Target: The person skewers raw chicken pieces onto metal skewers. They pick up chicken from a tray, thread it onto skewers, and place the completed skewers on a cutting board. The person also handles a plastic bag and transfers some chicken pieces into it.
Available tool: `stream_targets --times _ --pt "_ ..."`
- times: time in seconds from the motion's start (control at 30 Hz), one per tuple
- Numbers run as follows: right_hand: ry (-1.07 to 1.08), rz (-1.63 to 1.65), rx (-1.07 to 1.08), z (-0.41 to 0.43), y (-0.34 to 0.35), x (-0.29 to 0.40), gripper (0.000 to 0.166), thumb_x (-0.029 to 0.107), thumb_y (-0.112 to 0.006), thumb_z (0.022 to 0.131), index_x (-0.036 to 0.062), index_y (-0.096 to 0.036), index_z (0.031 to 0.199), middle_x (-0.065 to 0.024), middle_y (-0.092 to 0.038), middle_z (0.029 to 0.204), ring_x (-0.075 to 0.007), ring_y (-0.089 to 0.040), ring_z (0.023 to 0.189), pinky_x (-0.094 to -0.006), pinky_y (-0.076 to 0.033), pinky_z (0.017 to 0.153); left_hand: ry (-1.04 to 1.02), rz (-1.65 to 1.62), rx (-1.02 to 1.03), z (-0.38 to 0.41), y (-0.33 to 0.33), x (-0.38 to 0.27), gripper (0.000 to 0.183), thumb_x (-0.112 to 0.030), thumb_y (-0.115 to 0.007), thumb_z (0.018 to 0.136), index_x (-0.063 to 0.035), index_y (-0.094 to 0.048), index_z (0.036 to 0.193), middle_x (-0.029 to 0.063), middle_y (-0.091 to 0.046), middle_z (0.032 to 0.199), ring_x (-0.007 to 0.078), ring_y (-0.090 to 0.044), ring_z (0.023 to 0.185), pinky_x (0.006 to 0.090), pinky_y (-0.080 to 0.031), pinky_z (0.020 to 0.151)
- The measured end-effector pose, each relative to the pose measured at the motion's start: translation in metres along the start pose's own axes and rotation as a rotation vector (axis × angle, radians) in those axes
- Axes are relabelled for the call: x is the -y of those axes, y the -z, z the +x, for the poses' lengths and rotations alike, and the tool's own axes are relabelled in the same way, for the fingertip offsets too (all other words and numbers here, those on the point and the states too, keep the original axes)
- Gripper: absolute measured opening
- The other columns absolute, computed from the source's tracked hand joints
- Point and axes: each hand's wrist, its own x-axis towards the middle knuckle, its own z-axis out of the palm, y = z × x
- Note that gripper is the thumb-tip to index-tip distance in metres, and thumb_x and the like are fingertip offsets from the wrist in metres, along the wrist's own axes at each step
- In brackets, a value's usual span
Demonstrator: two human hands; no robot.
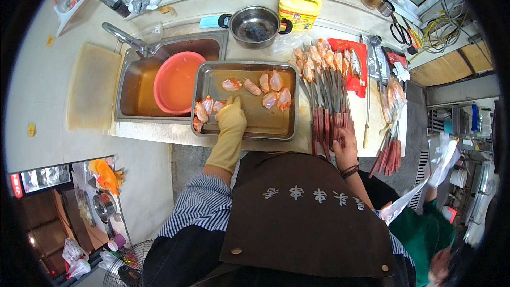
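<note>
My left hand (232, 117), in a yellow rubber glove, reaches into a steel tray (275, 134) with its fingertips at a piece of raw chicken (219, 105); its grip is partly hidden. Other chicken pieces lie at the tray's left end and in its upper right part. My bare right hand (346, 147) is at the reddish handles of a bundle of flat metal skewers (328, 91). Its fingers bend over the handles on the right side of the bundle. Chicken pieces (318, 57) are threaded on the far ends of these skewers.
A pink basin (159, 91) stands in the steel sink (133, 67) on the left. Behind the tray are a two-handled pot (255, 27) and a yellow pump bottle (299, 10). More skewers (388, 153) lie at the right counter edge. Another person in a green sleeve (426, 223) is at right.
</note>
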Motion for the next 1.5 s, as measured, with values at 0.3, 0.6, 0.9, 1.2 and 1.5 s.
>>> stream_targets --times 0.3,0.6,0.9,1.2,1.5 --pt "-0.015 0.058 0.007 0.001 -0.008 -0.004 0.039 0.004 -0.065 0.079 0.0012 -0.059 0.117 -0.0209 -0.055 0.125 -0.0377 -0.05 0.119 -0.0429 -0.039 0.104 0.267 -0.441 -0.227 -0.028 0.061 0.103 0.022 -0.015 -0.061 0.088 -0.0058 -0.064 0.108 0.02 -0.067 0.101 0.0392 -0.064 0.094 0.045 -0.05 0.08" --pt "0.077 0.045 0.029 0.013 -0.019 0.008 0.038 0.005 -0.065 0.08 0.0016 -0.059 0.117 -0.0203 -0.055 0.125 -0.0371 -0.052 0.118 -0.042 -0.04 0.103 0.303 -0.108 0.031 -0.019 0.031 0.098 0.033 -0.018 -0.058 0.091 -0.021 -0.058 0.124 0.0149 -0.068 0.096 0.0308 -0.064 0.085 0.0395 -0.05 0.074" --pt "0.063 0.024 0.05 0.013 -0.019 0.01 0.039 0.006 -0.066 0.079 0.0016 -0.059 0.117 -0.02 -0.055 0.125 -0.0374 -0.052 0.118 -0.0417 -0.041 0.103 0.198 -0.427 -0.131 -0.03 0.004 0.118 0.064 -0.001 -0.062 0.079 -0.0104 -0.048 0.14 0.0189 -0.067 0.104 0.0311 -0.065 0.093 0.0335 -0.051 0.085" --pt "0.065 0.044 0.025 0.009 -0.023 0.012 0.039 0.006 -0.066 0.079 0.0017 -0.06 0.117 -0.0199 -0.056 0.124 -0.0372 -0.052 0.118 -0.0418 -0.041 0.103 0.104 -0.069 0.086 -0.025 0.028 0.035 0.085 -0.045 -0.071 0.076 -0.0231 -0.033 0.15 0.0156 -0.022 0.157 0.0432 -0.019 0.143 0.0507 -0.019 0.115" --pt "0.073 0.044 -0.03 0.006 -0.038 0.015 0.039 0.004 -0.068 0.076 0.0035 -0.061 0.115 -0.0181 -0.058 0.123 -0.036 -0.053 0.117 -0.042 -0.042 0.102 0.184 0.151 -0.015 0.009 -0.035 0.033 0.071 -0.056 -0.05 0.088 -0.0274 -0.032 0.15 0.0098 -0.017 0.16 0.0361 -0.016 0.145 0.0703 -0.007 0.107"
